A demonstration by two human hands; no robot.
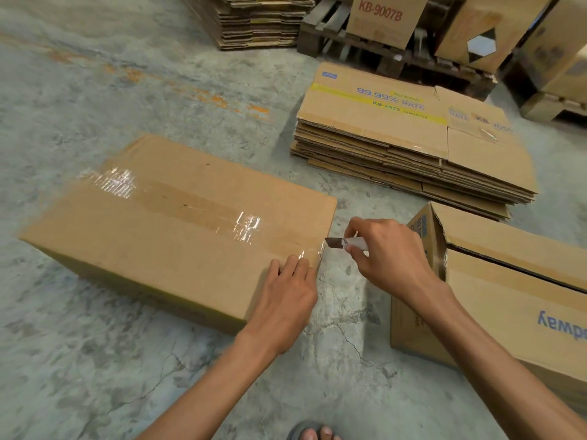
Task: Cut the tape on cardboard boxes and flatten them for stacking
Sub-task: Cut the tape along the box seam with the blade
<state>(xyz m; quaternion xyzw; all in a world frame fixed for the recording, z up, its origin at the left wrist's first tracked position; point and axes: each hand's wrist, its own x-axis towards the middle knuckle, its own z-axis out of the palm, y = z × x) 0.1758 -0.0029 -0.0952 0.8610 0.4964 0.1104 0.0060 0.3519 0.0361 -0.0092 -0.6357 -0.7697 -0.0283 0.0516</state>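
A closed box [165, 223] lies on the concrete floor [95, 90] in the middle left of the frame, and a strip of clear tape [197, 204] runs along its top from the left end to the right end. The left hand [286, 293] lies flat on the top of the box at its lower right corner, with the fingers straight and close together, and the fingertips touch the tape just beside the right edge. The right hand [390, 249] is just to the right of the box, and its fingers and thumb are curled tight round a small cutter [340, 243]. The dark blade points to the left, and its tip is at the right edge of the box where the tape folds over; it seems to touch the tape, but I cannot tell if it is already in it. At the lower right stands a second box [508, 296] with its top flaps partly lifted. Above it, at the centre right, lies a stack [413, 147] of flattened boxes. Behind this stack, at the upper right, a wooden pallet [397, 55] carries more boxes. A foot [314, 433] in a sandal shows at the bottom edge.
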